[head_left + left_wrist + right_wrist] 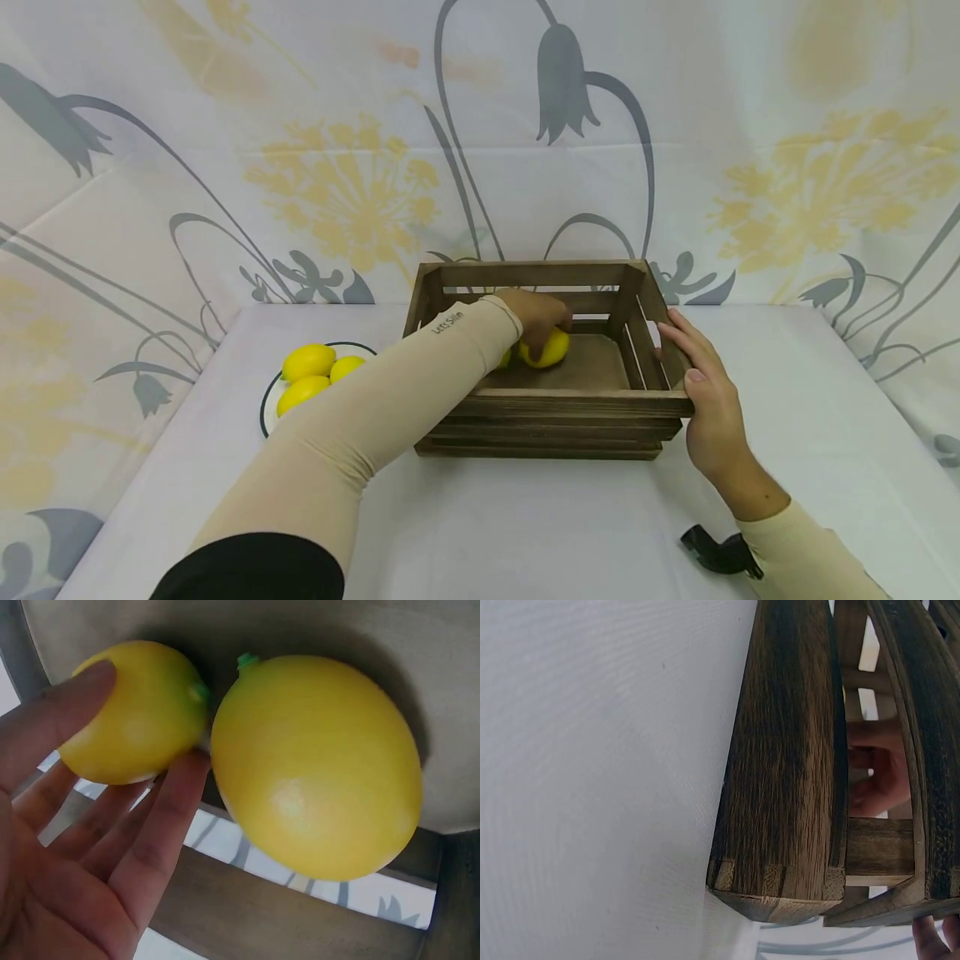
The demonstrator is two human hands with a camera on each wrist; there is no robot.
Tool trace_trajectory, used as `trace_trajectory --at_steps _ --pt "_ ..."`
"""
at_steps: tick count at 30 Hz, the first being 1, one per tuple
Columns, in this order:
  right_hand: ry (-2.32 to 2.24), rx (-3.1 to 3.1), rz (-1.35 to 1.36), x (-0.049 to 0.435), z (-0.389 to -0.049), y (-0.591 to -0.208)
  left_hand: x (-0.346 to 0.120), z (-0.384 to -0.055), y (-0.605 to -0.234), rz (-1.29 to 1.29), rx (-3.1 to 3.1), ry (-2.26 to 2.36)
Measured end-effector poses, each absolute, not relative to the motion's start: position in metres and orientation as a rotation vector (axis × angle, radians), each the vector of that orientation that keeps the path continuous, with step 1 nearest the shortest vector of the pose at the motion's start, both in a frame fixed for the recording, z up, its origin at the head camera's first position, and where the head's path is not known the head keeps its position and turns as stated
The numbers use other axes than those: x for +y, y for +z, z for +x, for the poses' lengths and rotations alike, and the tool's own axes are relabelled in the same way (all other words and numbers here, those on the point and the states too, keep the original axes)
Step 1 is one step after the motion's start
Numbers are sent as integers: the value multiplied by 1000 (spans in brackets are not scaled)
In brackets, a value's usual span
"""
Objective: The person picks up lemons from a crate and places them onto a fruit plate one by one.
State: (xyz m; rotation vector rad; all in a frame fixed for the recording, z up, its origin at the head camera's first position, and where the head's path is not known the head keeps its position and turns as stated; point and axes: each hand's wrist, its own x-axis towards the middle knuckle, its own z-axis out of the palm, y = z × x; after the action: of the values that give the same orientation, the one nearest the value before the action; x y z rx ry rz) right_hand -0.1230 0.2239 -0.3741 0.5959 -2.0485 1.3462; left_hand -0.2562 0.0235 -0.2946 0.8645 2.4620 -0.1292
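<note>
A slatted wooden crate (555,406) stands on the white table. My left hand (534,312) reaches down inside it, thumb and fingers around a yellow lemon (552,348). In the left wrist view the thumb lies across this lemon (142,724) with the fingers on its far side. A second lemon (315,769) lies right beside it on the crate floor, mostly covered by my forearm in the head view. My right hand (708,400) grips the crate's right end, fingers along the top rim and thumb at the near corner.
Left of the crate, a white plate with a dark rim (264,408) holds several lemons (309,362), partly behind my left sleeve. A black curved piece (712,550) sits at my right wrist. A flower-patterned cloth (480,167) hangs behind the table.
</note>
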Motion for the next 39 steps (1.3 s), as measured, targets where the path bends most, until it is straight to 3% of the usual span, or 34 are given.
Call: trace_trajectory --at_steps 20,39 --pt "1299 -2032 615 224 -125 -374 25 -250 -300 829 2335 47" --pt "1310 -2050 600 225 -122 -372 29 -257 -303 1008 2408 -47"
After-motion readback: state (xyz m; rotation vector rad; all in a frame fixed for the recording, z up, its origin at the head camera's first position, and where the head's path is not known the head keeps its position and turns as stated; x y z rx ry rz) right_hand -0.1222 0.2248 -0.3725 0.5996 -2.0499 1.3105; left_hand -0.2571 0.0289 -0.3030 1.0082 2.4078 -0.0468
